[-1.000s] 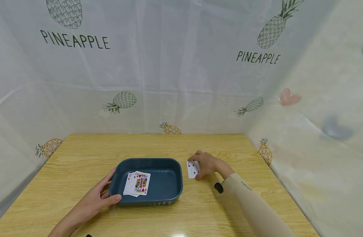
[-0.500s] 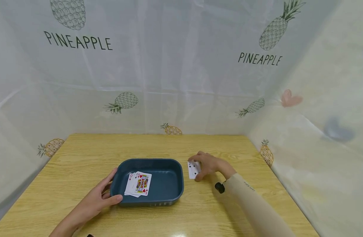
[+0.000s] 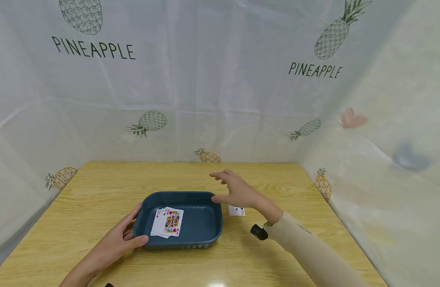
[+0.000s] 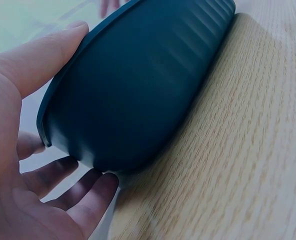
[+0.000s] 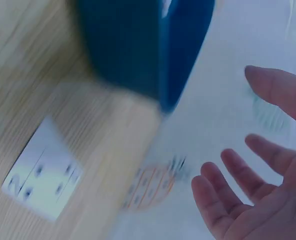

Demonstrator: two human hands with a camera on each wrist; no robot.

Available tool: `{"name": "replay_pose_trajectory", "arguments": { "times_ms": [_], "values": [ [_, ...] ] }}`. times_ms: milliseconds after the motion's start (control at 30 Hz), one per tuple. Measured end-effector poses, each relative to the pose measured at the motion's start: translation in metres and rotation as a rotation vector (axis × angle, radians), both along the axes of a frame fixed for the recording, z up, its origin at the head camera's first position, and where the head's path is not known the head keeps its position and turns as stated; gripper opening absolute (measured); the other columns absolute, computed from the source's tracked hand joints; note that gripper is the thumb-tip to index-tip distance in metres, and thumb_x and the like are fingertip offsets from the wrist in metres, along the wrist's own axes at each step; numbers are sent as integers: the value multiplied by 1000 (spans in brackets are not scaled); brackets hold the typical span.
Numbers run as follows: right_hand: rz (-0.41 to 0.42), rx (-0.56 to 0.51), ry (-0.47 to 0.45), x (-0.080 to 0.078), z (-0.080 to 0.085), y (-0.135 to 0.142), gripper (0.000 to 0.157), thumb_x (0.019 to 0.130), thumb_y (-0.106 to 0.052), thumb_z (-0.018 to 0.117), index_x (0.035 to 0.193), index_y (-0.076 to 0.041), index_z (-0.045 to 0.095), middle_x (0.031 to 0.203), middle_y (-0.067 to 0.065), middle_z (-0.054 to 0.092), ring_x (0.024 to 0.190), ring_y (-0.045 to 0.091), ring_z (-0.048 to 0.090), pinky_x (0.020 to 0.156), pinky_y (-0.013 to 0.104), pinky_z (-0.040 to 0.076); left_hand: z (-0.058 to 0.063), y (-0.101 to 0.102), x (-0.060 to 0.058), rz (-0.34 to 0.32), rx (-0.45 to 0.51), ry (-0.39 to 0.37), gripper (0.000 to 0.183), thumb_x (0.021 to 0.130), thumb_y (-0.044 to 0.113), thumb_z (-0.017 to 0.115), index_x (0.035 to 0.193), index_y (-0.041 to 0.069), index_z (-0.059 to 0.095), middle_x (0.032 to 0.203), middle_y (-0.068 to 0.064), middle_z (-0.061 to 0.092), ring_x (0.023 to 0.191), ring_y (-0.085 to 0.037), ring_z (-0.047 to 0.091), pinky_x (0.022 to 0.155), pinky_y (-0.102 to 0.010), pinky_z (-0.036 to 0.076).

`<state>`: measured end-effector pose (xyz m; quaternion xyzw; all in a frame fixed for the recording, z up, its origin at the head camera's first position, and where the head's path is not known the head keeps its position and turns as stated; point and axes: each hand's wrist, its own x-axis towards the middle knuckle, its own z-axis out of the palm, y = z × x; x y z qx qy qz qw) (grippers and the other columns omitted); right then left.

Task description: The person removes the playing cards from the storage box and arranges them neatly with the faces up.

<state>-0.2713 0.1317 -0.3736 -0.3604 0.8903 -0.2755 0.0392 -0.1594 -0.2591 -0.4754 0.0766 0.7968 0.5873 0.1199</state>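
A dark blue rectangular dish [image 3: 196, 223] sits on the table. My left hand [image 3: 113, 243] grips its left end, thumb [image 4: 50, 52] over the rim and fingers against the outer wall. Inside the dish lie fanned playing cards [image 3: 168, 222], a king of hearts on top and a red ten showing at the left. My right hand [image 3: 235, 193] hovers by the dish's right end with fingers spread and nothing held. Below it a playing card marked 2 [image 3: 237, 210] with black pips lies on the table, partly hidden in the head view but fuller in the right wrist view.
The light wood table [image 3: 169, 175] meets a pale sheet [image 3: 205, 79] printed with pineapples at the back and sides. A small black object [image 3: 259, 232] is at my right wrist.
My right hand has left the card marked 2 and moved up and left toward the dish's right rim, its fingers spreading. The left hand and the dish stay put.
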Motion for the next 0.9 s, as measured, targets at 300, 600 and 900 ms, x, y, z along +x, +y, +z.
{"name": "replay_pose_trajectory", "arguments": {
  "times_ms": [300, 600, 900],
  "values": [
    [106, 87, -110, 12, 4, -55, 77, 95, -34, 82, 161, -12, 46, 148, 16, 51, 128, 35, 57, 104, 41, 51, 0, 0, 1, 10, 10, -2, 100, 103, 23, 74, 173, 21, 4, 168, -32, 22, 141, -44, 50, 96, -18, 53],
    [106, 221, -188, 12, -14, -87, 84, 92, -36, 86, 161, -10, 45, 148, 15, 49, 132, 31, 54, 103, 30, 49, -2, 0, 1, -7, 34, 11, 99, 103, 20, 74, 173, 19, 3, 167, -34, 23, 138, -43, 53, 94, -20, 55],
    [90, 263, -174, 20, -34, -104, 85, 88, -40, 89, 158, -13, 51, 144, 10, 51, 117, 16, 52, 103, 27, 47, -1, 1, 0, 9, 18, -6, 98, 103, 23, 74, 173, 22, 6, 167, -31, 24, 140, -44, 51, 95, -19, 54]
  ]
}}
